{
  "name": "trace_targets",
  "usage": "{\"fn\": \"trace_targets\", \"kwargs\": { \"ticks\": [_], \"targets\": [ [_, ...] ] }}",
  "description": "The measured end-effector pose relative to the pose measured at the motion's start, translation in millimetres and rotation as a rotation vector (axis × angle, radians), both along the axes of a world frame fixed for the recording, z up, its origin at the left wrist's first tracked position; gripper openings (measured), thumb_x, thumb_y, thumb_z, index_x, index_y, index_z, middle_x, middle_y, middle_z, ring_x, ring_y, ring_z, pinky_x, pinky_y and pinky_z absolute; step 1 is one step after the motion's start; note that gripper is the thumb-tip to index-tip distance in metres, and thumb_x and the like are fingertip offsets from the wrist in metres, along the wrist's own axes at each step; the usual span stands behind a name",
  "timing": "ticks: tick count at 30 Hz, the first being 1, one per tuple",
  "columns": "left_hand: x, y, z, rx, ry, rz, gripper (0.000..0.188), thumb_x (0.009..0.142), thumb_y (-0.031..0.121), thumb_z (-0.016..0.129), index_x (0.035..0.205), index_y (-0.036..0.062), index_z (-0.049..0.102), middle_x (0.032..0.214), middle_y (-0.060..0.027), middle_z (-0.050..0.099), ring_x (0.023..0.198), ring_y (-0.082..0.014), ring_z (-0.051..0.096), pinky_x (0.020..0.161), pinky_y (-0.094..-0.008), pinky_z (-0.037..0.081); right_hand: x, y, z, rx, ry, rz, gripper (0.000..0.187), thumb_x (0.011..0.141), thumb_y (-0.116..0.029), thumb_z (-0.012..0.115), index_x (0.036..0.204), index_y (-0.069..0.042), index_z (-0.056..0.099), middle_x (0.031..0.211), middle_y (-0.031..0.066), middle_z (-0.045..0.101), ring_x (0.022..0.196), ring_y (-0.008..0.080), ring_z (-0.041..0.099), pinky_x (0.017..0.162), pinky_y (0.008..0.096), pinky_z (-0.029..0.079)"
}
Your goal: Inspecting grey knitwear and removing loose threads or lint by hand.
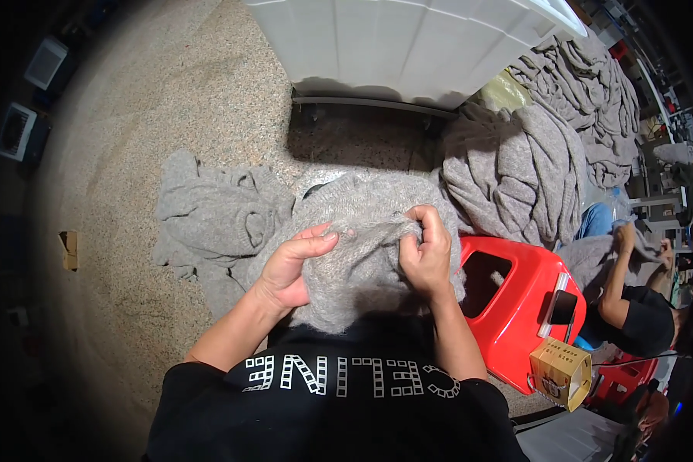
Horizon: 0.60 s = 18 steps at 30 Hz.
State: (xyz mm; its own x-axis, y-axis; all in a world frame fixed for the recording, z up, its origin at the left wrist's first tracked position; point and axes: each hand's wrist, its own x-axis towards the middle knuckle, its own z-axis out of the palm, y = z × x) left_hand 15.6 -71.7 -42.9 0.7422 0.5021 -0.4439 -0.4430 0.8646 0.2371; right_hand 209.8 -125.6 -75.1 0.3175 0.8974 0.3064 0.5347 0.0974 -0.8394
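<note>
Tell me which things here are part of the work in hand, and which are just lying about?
In hand:
left hand
right hand
grey knitted garment both hands grip

Lying about:
grey garment on floor
garment pile
red plastic stool
phone
small cardboard box
white crate

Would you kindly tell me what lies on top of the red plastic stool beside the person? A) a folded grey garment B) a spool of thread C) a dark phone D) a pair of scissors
C: a dark phone lies flat on the red stool, near its right edge.

Fuzzy grey knit garment [358, 266], bunched in lap, top edge pinched up; probably sweater.
</note>
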Motion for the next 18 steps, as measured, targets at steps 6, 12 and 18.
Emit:
{"fn": "trace_targets", "kwargs": {
  "ticks": [6, 12, 18],
  "targets": [
    [-5, -5, -8, -0.111, -0.125, -0.069, 0.029, 0.083, 0.007, 0.052, 0.110, -0.0039, 0.054, 0.103, -0.0151, 0.060, 0.093, -0.0241, 0.061, 0.082, -0.0377, 0.050, -10, 5, 5, -0.043, -0.052, 0.033, 0.022, 0.068, 0.005, 0.045, 0.089, 0.002, 0.050, 0.078, 0.0174, 0.054, 0.071, 0.0321, 0.058, 0.064, 0.0357, 0.045],
    [-2, -17, -17, -0.130, -0.393, -0.189, 0.033, 0.079, 0.007, 0.058, 0.110, -0.0050, 0.053, 0.101, -0.0162, 0.060, 0.087, -0.0252, 0.062, 0.075, -0.0361, 0.053, -24, 10, 11, -0.002, 0.062, 0.086, 0.024, 0.067, 0.006, 0.044, 0.089, 0.001, 0.050, 0.076, 0.0166, 0.054, 0.064, 0.0304, 0.056, 0.059, 0.0337, 0.044],
    [-11, 2, -7, 0.038, -0.252, -0.011, 0.038, 0.080, 0.016, 0.062, 0.109, -0.0058, 0.053, 0.106, -0.0192, 0.058, 0.095, -0.0275, 0.060, 0.081, -0.0393, 0.051, -10, 5, 11, -0.169, 0.244, 0.107, 0.022, 0.071, 0.003, 0.047, 0.092, 0.001, 0.052, 0.079, 0.0086, 0.057, 0.063, 0.0134, 0.051, 0.056, 0.0275, 0.042]
  ]
}}
